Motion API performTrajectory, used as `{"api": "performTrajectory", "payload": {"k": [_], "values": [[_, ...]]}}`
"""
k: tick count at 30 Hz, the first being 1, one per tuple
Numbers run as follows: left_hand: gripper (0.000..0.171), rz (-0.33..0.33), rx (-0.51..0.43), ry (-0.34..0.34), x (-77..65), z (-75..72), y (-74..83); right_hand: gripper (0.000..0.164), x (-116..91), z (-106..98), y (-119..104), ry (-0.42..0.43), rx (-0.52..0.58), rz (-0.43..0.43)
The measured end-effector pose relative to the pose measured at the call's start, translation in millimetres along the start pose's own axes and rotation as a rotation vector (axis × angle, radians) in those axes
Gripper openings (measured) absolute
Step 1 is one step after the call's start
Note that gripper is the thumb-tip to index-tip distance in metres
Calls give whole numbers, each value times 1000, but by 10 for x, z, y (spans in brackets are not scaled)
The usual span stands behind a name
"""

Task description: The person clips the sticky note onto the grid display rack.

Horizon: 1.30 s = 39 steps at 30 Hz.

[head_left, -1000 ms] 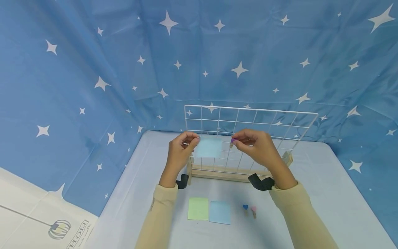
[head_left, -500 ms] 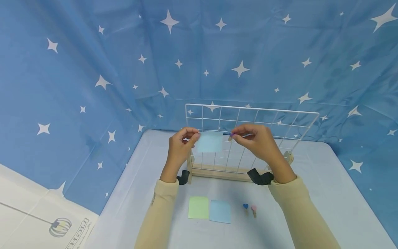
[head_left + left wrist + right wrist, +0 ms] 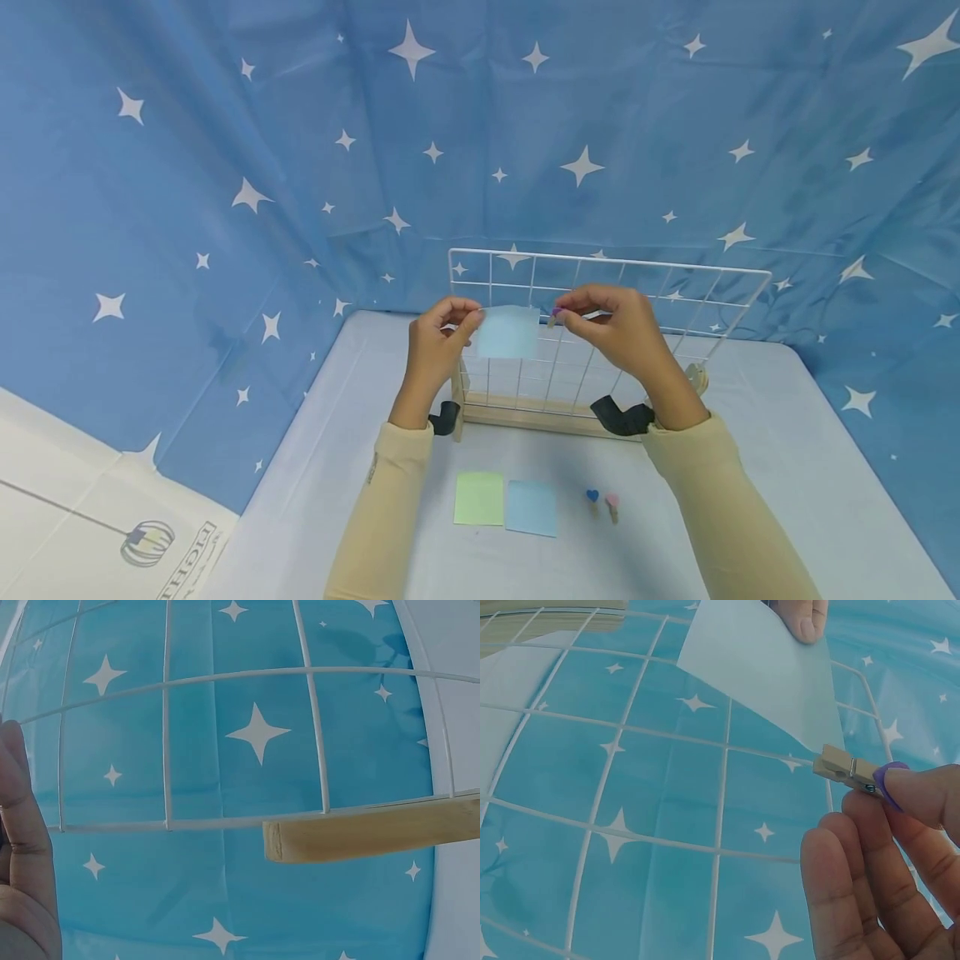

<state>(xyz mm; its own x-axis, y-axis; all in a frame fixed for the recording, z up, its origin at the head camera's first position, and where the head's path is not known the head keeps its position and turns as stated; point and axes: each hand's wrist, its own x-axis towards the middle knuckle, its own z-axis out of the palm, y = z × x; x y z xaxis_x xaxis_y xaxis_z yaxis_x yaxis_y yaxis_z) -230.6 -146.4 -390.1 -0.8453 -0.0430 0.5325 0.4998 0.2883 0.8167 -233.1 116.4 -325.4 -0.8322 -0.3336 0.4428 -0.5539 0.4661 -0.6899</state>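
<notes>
left hand (image 3: 438,342): pinching the light blue note (image 3: 508,332) by its upper left corner, up in front of the white wire grid (image 3: 607,262)
right hand (image 3: 615,329): pinching the purple-topped peg (image 3: 845,769) close to the note's other top corner, can't tell if they touch
clipping tip: imo lay the paper flat along a horizontal wire, squeeze the peg wide, catch paper plus wire, then let go
bench (image 3: 300,500): green note (image 3: 479,498) beside a spare blue note (image 3: 531,507), two heart pegs (image 3: 612,507) nearby
</notes>
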Motion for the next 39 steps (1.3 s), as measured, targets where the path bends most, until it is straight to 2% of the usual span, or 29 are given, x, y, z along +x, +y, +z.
{"api": "performTrajectory", "payload": {"k": [12, 21, 39], "values": [[19, -21, -14, 16, 77, 23, 6, 13, 51, 1, -49, 14, 12, 4], [20, -36, -11, 33, 119, 32, 16, 11, 102, 16, -127, 5, -40, 18], [19, -35, -30, 44, 164, 54, 13, 9, 231, 106, -241, 57, -54, -79]]}}
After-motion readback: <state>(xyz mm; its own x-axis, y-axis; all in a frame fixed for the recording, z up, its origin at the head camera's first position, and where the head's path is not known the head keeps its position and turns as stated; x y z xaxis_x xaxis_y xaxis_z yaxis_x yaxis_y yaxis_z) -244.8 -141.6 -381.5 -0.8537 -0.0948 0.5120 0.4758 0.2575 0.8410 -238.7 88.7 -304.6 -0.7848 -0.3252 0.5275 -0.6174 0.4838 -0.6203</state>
